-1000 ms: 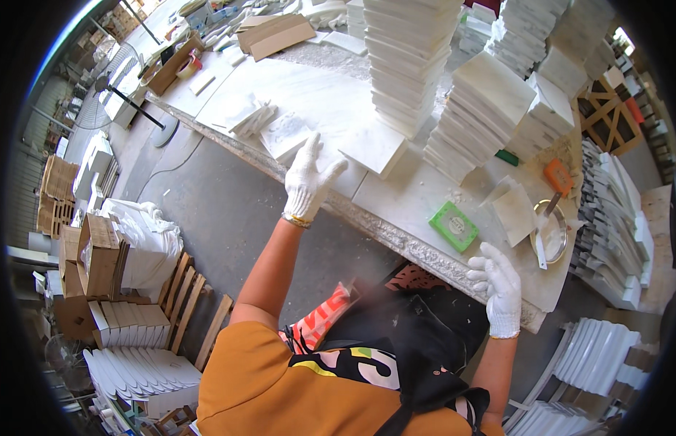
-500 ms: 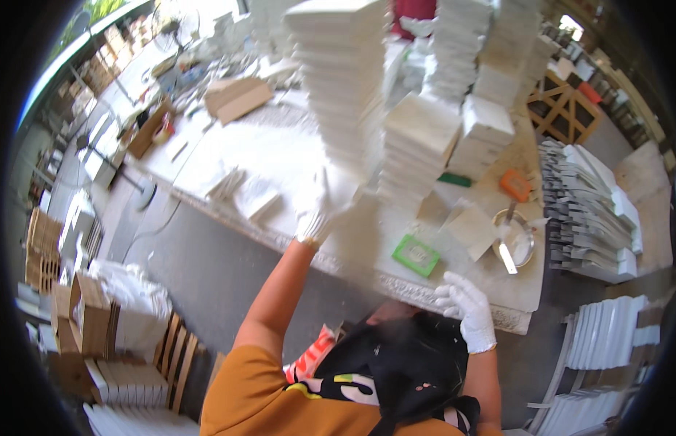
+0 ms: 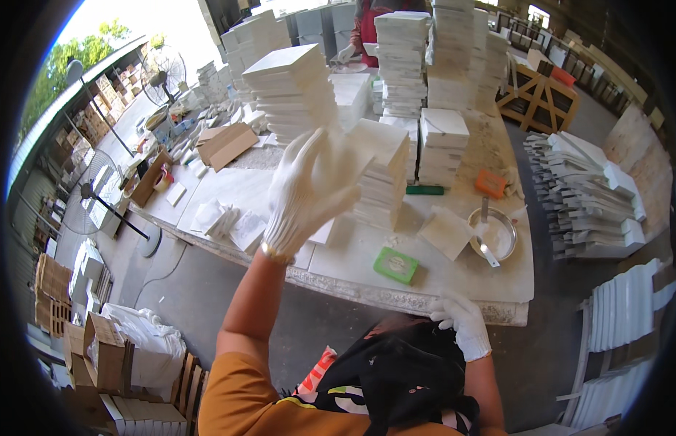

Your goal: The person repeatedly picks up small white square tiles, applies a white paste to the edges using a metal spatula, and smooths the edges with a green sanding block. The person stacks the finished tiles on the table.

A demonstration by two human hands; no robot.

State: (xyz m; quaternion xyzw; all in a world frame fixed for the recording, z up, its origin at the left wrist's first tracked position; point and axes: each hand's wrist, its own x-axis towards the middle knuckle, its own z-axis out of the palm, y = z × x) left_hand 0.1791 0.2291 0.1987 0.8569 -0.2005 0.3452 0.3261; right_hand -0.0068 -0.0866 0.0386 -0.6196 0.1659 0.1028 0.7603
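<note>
My left hand (image 3: pixel 302 196), in a white knitted glove, is raised over the table (image 3: pixel 331 272). Its thumb stands apart from the fingers, which are partly smeared by motion, and I see nothing held in it. Behind it rise a stack of white slabs (image 3: pixel 291 91) and a lower stack of white tiles (image 3: pixel 381 174). At the table's near edge, my right hand (image 3: pixel 463 327), also gloved, hangs with loosely bent, parted fingers and holds nothing. A green rectangular block (image 3: pixel 395 265) lies on the table to the left of that hand.
A metal bowl (image 3: pixel 507 227) with a spatula stands at the right, near an orange block (image 3: pixel 490 183). Loose white pieces (image 3: pixel 214 219) and cardboard (image 3: pixel 225 145) lie at the left. Across the table stands another person (image 3: pixel 365 29). White slabs (image 3: pixel 589 192) are piled beyond the right edge.
My left hand has come up off the table, nearer to me. The view has tilted upward, showing more of the far stacks and the other person. My right hand stays near the edge.
</note>
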